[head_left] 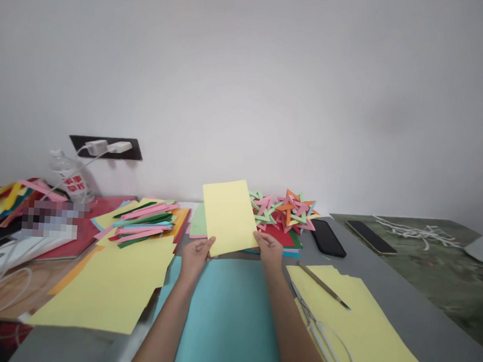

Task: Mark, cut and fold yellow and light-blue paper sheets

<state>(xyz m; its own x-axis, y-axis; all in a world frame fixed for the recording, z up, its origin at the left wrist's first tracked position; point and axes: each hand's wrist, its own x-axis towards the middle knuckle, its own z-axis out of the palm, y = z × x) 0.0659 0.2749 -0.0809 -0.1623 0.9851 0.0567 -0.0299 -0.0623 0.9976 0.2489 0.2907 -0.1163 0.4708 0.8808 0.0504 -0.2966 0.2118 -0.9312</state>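
Head view shows that a yellow paper sheet [228, 216] is held above the far edge of a teal sheet [227, 318], its lower left corner being pinched in the grip of the left hand [196, 254] and its lower right corner in that of the right hand [268, 250].

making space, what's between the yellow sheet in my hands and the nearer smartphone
Folded paper stars on coloured paper, plus your right hand gripping the yellow sheet, as the head view shows.
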